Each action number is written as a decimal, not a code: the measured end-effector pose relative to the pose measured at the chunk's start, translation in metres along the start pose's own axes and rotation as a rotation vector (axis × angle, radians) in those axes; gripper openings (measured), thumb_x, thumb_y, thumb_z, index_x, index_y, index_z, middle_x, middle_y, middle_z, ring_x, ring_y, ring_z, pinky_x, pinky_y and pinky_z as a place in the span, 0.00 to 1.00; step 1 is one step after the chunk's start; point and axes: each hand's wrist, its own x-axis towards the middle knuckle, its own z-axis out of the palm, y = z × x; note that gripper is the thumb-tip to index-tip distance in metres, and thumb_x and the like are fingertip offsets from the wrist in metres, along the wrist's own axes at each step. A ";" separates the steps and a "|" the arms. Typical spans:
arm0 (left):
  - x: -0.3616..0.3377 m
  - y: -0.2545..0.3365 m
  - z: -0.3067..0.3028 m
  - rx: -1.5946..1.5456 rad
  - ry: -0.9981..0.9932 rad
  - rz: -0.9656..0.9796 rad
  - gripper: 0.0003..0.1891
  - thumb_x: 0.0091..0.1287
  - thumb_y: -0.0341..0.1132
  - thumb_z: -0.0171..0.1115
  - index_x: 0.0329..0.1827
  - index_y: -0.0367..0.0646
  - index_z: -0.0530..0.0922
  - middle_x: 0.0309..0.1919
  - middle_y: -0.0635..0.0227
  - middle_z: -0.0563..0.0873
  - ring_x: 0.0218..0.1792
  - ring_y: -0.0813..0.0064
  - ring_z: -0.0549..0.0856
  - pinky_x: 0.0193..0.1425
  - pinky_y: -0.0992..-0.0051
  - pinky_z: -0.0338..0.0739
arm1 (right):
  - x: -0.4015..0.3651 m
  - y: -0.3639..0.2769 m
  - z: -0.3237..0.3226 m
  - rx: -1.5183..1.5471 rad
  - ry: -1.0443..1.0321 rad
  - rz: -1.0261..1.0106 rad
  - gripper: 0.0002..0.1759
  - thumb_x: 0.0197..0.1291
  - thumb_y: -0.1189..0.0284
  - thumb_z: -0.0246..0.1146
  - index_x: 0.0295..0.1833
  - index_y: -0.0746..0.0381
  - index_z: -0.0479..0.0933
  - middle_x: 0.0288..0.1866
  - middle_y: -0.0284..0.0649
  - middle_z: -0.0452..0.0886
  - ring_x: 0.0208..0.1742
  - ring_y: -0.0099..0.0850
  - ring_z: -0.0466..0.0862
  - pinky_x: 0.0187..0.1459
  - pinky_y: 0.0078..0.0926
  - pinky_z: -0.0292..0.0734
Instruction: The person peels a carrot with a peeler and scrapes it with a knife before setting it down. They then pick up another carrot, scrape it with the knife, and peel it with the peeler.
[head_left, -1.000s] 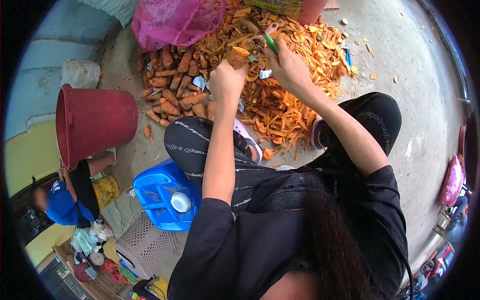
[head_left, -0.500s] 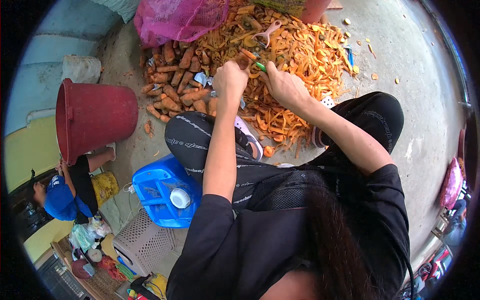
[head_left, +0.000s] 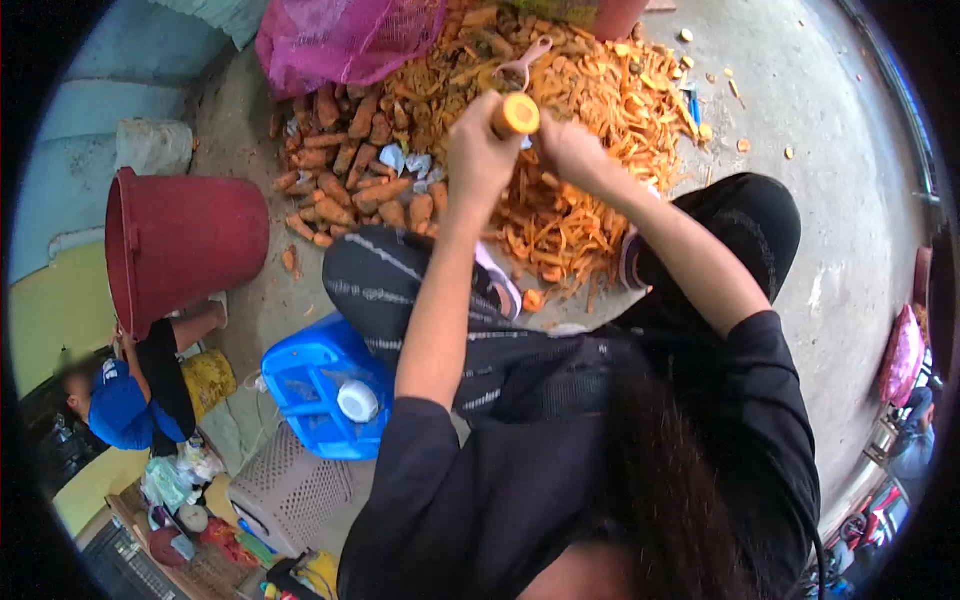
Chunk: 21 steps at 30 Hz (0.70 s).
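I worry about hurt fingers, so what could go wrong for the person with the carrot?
The left hand grips the carrot and the right hand is very close. It's too blurred to show what it holds, but anything sharp there might nick the left hand. The carrot could also slip and drop onto the peelings. The pink peeler lying on them might get buried.
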 end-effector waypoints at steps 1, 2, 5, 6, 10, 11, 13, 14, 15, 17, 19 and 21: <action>0.000 0.006 -0.008 -0.053 -0.006 0.011 0.12 0.58 0.34 0.70 0.34 0.39 0.75 0.27 0.71 0.80 0.30 0.82 0.76 0.37 0.80 0.71 | 0.000 -0.005 -0.011 0.068 0.039 -0.003 0.16 0.69 0.62 0.45 0.46 0.66 0.65 0.28 0.57 0.81 0.30 0.54 0.82 0.32 0.50 0.77; 0.007 0.008 -0.009 -0.109 0.010 0.005 0.12 0.59 0.35 0.70 0.33 0.39 0.75 0.26 0.72 0.79 0.30 0.82 0.75 0.37 0.80 0.71 | 0.005 -0.007 -0.021 0.049 0.095 -0.014 0.17 0.69 0.61 0.46 0.47 0.66 0.64 0.27 0.56 0.80 0.30 0.54 0.82 0.31 0.51 0.77; 0.003 0.014 -0.014 -0.185 0.022 -0.070 0.15 0.61 0.40 0.69 0.31 0.39 0.73 0.24 0.76 0.76 0.29 0.84 0.72 0.36 0.81 0.69 | 0.004 -0.019 -0.029 0.071 0.231 -0.014 0.19 0.70 0.58 0.44 0.47 0.66 0.64 0.24 0.56 0.79 0.28 0.56 0.81 0.30 0.53 0.75; 0.002 0.015 -0.014 -0.209 0.029 -0.068 0.16 0.61 0.40 0.70 0.31 0.39 0.73 0.24 0.76 0.75 0.29 0.84 0.71 0.36 0.81 0.69 | 0.003 -0.021 -0.033 0.089 0.256 -0.021 0.19 0.70 0.58 0.44 0.47 0.66 0.64 0.24 0.56 0.79 0.28 0.57 0.81 0.29 0.53 0.75; -0.001 0.017 -0.017 -0.244 0.088 -0.099 0.16 0.58 0.42 0.72 0.31 0.39 0.76 0.26 0.74 0.79 0.30 0.83 0.75 0.36 0.80 0.71 | -0.001 -0.033 -0.053 0.185 0.347 -0.055 0.19 0.70 0.58 0.45 0.47 0.66 0.65 0.22 0.58 0.78 0.26 0.57 0.80 0.27 0.54 0.74; -0.001 0.015 -0.016 -0.192 0.111 -0.116 0.16 0.58 0.42 0.71 0.32 0.38 0.77 0.26 0.71 0.82 0.30 0.80 0.78 0.36 0.79 0.73 | -0.002 -0.036 -0.058 0.218 0.387 -0.064 0.19 0.70 0.58 0.46 0.47 0.66 0.65 0.22 0.58 0.78 0.25 0.57 0.80 0.27 0.54 0.73; 0.002 0.010 -0.016 0.055 0.129 -0.175 0.16 0.58 0.43 0.70 0.33 0.37 0.79 0.27 0.63 0.84 0.31 0.72 0.83 0.38 0.74 0.76 | -0.007 -0.042 -0.069 0.299 0.502 -0.107 0.19 0.70 0.58 0.46 0.46 0.66 0.65 0.20 0.58 0.77 0.24 0.57 0.79 0.25 0.54 0.72; 0.002 0.007 -0.018 0.252 0.126 -0.218 0.16 0.58 0.43 0.69 0.34 0.36 0.80 0.28 0.58 0.85 0.33 0.66 0.85 0.39 0.71 0.77 | -0.012 -0.046 -0.074 0.313 0.471 -0.111 0.19 0.70 0.58 0.46 0.45 0.66 0.65 0.20 0.58 0.77 0.24 0.57 0.79 0.25 0.54 0.72; 0.003 0.005 -0.020 0.451 0.125 -0.263 0.17 0.57 0.43 0.68 0.34 0.35 0.81 0.28 0.53 0.86 0.35 0.60 0.87 0.40 0.67 0.78 | -0.020 -0.052 -0.080 0.327 0.439 -0.117 0.19 0.70 0.58 0.46 0.45 0.66 0.64 0.20 0.58 0.77 0.24 0.58 0.79 0.24 0.54 0.72; 0.005 0.004 -0.021 0.580 0.070 -0.394 0.17 0.55 0.41 0.68 0.36 0.34 0.81 0.31 0.49 0.85 0.38 0.52 0.85 0.41 0.61 0.79 | -0.035 -0.064 -0.079 0.315 0.327 -0.124 0.18 0.70 0.58 0.46 0.43 0.65 0.62 0.20 0.56 0.77 0.24 0.58 0.79 0.24 0.54 0.72; 0.005 0.004 -0.022 0.641 0.020 -0.473 0.16 0.54 0.41 0.67 0.36 0.34 0.81 0.31 0.46 0.85 0.39 0.49 0.84 0.42 0.58 0.79 | -0.049 -0.067 -0.067 0.208 0.223 -0.139 0.17 0.70 0.59 0.46 0.43 0.65 0.62 0.20 0.56 0.77 0.24 0.57 0.79 0.24 0.53 0.73; 0.004 0.004 -0.023 0.639 -0.018 -0.502 0.16 0.54 0.41 0.67 0.35 0.34 0.82 0.30 0.46 0.85 0.38 0.49 0.85 0.42 0.57 0.78 | -0.054 -0.066 -0.054 0.097 0.162 -0.152 0.17 0.70 0.59 0.46 0.43 0.65 0.61 0.21 0.55 0.78 0.25 0.56 0.80 0.24 0.52 0.73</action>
